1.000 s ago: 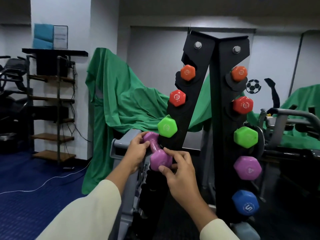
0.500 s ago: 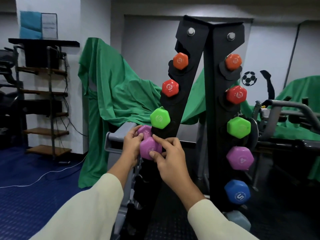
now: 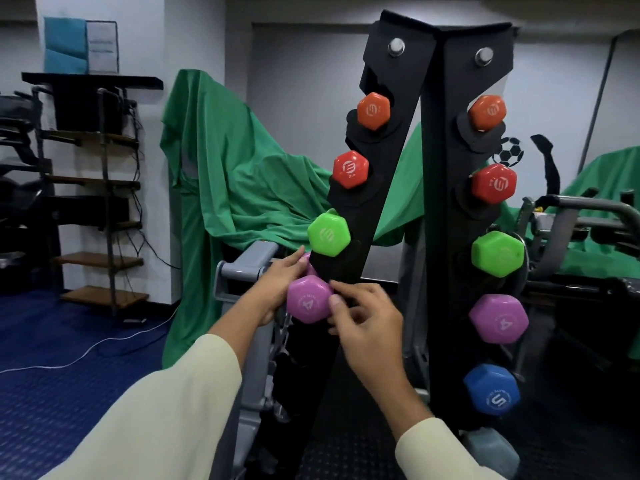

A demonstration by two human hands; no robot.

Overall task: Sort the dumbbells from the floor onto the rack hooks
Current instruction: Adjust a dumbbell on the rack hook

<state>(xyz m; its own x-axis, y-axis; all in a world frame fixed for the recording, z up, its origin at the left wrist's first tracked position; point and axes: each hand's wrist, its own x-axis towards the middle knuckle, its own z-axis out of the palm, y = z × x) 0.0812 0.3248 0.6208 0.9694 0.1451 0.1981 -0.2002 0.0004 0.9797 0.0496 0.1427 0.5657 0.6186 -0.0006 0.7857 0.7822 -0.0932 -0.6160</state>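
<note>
The purple dumbbell (image 3: 309, 298) marked 4 sits against the left upright of the black dumbbell rack (image 3: 446, 216), directly below the green dumbbell (image 3: 328, 235) on that upright. Both arms reach forward and up in cream sleeves. The left hand (image 3: 277, 289) comes in from the rack's left side, its fingers wrapped behind the purple dumbbell's far head and handle, grasping it. The right hand (image 3: 367, 323) comes from below the rack's middle, thumb and fingertips (image 3: 335, 301) pinching the near hexagonal head at its right edge. The head's top edge lies just beneath the green dumbbell. On the rack's right upright hang orange, red, green, purple and blue dumbbells. Left of the rack a grey machine frame (image 3: 247, 268) stands just beside the left hand, green cloth (image 3: 242, 174) behind it.
</note>
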